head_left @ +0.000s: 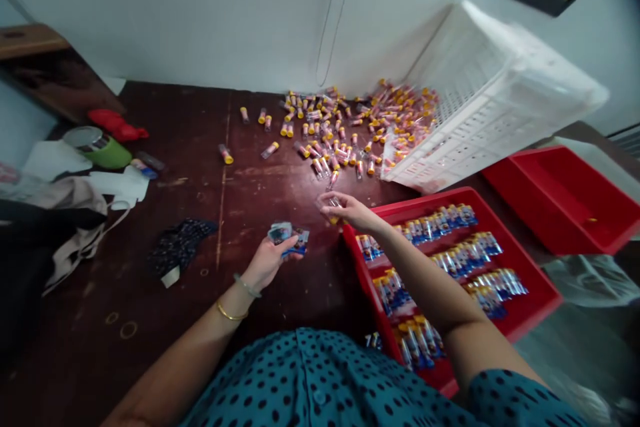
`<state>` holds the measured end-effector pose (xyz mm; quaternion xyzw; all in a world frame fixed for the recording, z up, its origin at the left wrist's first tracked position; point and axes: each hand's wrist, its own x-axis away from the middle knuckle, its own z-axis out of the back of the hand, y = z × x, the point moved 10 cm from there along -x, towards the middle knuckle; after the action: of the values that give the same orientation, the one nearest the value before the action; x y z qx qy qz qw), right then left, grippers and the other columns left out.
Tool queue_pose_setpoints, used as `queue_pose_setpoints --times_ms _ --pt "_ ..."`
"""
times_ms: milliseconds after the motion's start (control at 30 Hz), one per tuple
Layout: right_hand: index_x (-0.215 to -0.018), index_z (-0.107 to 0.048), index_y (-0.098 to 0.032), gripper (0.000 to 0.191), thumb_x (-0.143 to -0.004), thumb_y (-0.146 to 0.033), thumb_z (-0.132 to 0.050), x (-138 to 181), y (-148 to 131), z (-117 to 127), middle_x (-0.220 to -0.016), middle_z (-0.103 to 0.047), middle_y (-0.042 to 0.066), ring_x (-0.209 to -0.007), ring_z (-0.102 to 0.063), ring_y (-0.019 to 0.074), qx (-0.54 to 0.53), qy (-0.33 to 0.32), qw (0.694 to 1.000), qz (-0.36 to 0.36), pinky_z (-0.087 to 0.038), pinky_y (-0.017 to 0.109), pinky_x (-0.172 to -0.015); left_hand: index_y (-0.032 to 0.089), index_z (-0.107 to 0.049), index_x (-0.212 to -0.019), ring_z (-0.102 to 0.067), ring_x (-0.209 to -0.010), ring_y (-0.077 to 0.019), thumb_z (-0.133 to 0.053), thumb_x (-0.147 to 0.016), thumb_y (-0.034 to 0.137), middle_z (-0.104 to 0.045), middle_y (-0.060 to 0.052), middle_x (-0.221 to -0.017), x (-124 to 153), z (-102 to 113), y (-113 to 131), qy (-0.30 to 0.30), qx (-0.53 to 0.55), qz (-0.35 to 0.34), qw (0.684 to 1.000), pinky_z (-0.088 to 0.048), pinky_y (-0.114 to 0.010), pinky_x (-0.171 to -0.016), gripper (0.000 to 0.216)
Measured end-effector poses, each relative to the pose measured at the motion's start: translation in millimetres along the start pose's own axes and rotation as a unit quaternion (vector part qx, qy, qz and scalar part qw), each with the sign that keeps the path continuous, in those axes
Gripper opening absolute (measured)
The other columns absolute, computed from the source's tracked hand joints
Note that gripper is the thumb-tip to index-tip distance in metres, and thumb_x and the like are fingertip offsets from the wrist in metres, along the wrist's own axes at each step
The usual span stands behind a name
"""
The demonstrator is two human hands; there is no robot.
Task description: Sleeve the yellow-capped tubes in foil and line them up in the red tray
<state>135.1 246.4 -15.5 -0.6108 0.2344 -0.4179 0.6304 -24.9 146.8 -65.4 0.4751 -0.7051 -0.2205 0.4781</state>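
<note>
My left hand [266,261] is closed around a small stack of blue printed cards or packets [301,242], which fan out past the thumb. A bracelet and a gold-coloured bangle circle that wrist. Farther right, the fingers of my right hand [354,211] pinch a small clear tube [326,202], with a bit of yellow showing under them. Just beyond that hand lies a loose heap of similar yellow-capped tubes [320,167], spilling across the dark table. Under my right forearm, a red tray [537,297] holds rows of tubes with blue cards.
A white perforated crate [500,103] lies tipped on its side, with tubes at its mouth. Another red bin [555,197] stands at the right. On the left are a green cup [113,152], a dark patterned cloth [183,247] and a bag [75,200].
</note>
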Motion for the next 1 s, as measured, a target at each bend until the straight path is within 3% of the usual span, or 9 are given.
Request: queue_pose_setpoints --times_ms 133,267,467,600,700,833,900,1000 --pt "-0.085 -0.055 -0.018 0.021 -0.073 -0.028 -0.070 29 -18 -4 -0.074 -0.052 -0.004 -0.064 -0.047 0.0090 0.087 0.088 0.991 0.052 -0.040 0.021 -0.062 0.013 -0.069 -0.087 -0.070 -0.073 -0.0184 -0.084 -0.066 0.028 -0.074 -0.005 -0.084 10 1 1 0.000 0.004 -0.015 1.000 -0.060 -0.032 -0.063 0.029" --pt "-0.082 -0.059 -0.016 0.009 -0.073 -0.016 -0.059 42 -27 -16 -0.079 -0.059 -0.002 -0.065 -0.046 0.0096 0.098 0.076 0.990 0.070 -0.038 0.022 -0.065 0.013 -0.069 -0.083 -0.068 -0.071 -0.0183 -0.082 -0.067 0.030 -0.072 -0.004 -0.078 19 4 5 0.013 -0.004 -0.056 0.998 -0.059 -0.032 -0.061 0.027" --pt "-0.081 -0.065 -0.016 0.007 -0.081 -0.024 -0.066 57 -51 -51 -0.090 -0.057 0.003 -0.078 -0.052 0.0130 0.178 0.078 0.970 0.149 -0.041 0.025 -0.072 0.016 -0.071 -0.081 -0.065 -0.072 -0.0179 -0.080 -0.070 0.032 -0.071 -0.002 -0.079 28 -6 15 -0.004 -0.054 -0.130 0.990 -0.058 -0.030 -0.061 0.021" --pt "-0.077 -0.065 -0.016 0.013 -0.084 -0.027 -0.067 60 -62 -64 -0.093 -0.054 0.004 -0.082 -0.054 0.0142 0.201 0.073 0.962 0.168 -0.044 0.026 -0.075 0.015 -0.073 -0.084 -0.065 -0.068 -0.0173 -0.078 -0.072 0.032 -0.072 -0.003 -0.079 32 -17 14 -0.052 -0.124 -0.113 0.984 -0.056 -0.029 -0.058 0.021" --pt "-0.080 -0.067 -0.016 0.013 -0.083 -0.029 -0.068 62 -67 -56 -0.094 -0.057 0.004 -0.081 -0.054 0.0133 0.181 0.069 0.968 0.160 -0.044 0.026 -0.075 0.014 -0.073 -0.082 -0.063 -0.061 -0.0159 -0.080 -0.071 0.032 -0.071 -0.003 -0.073 34 -20 12 -0.079 -0.126 -0.079 0.986 -0.052 -0.026 -0.052 0.022" --pt "-0.105 -0.065 -0.018 0.030 -0.083 -0.037 -0.068 65 -63 -19 -0.087 -0.065 0.002 -0.061 -0.048 0.0084 0.037 0.121 0.987 0.097 -0.041 0.023 -0.059 0.015 -0.070 -0.070 -0.060 -0.060 -0.0136 -0.089 -0.055 0.028 -0.067 0.000 -0.068 32 -12 7 -0.059 -0.074 -0.038 0.995 -0.047 -0.022 -0.047 0.028" --pt "-0.105 -0.064 -0.017 0.037 -0.078 -0.041 -0.073 67 -59 -2 -0.079 -0.065 0.000 -0.057 -0.048 0.0073 -0.037 0.144 0.987 0.066 -0.040 0.022 -0.054 0.014 -0.069 -0.067 -0.059 -0.060 -0.0128 -0.091 -0.051 0.027 -0.066 0.000 -0.066 32 -11 4 -0.059 -0.067 -0.020 0.996 -0.046 -0.022 -0.048 0.030" --pt "-0.100 -0.065 -0.017 0.038 -0.074 -0.042 -0.077 69 -62 4 -0.077 -0.063 0.000 -0.059 -0.053 0.0080 -0.085 0.118 0.988 0.048 -0.044 0.022 -0.055 0.014 -0.069 -0.067 -0.059 -0.059 -0.0125 -0.092 -0.051 0.026 -0.066 0.000 -0.064 33 -12 0 -0.075 -0.064 0.002 0.995 -0.045 -0.022 -0.049 0.031"
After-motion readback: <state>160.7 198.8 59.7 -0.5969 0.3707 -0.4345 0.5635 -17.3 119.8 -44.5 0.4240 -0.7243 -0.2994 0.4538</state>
